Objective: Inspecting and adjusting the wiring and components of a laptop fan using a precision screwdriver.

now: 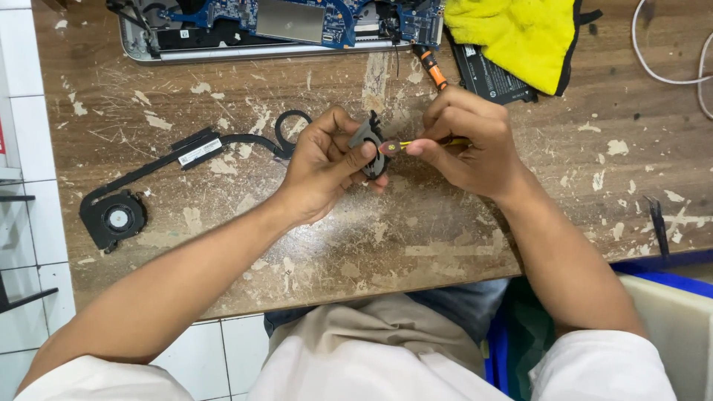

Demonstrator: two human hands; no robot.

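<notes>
Small black fan [369, 141] sits at frame centre, pinched upright in the left hand [321, 167] so its face meets the tool. The right hand [469, 141] grips a thin yellow-handled screwdriver [405, 145], tip at the fan (contact point too small to judge). One more fan with heat pipe [113, 217] lies left on the counter [416, 245]; one opened laptop [282, 26], one yellow cloth [520, 33] above.

white label [199, 151] on heat pipe, white label [470, 51] on black battery
</notes>
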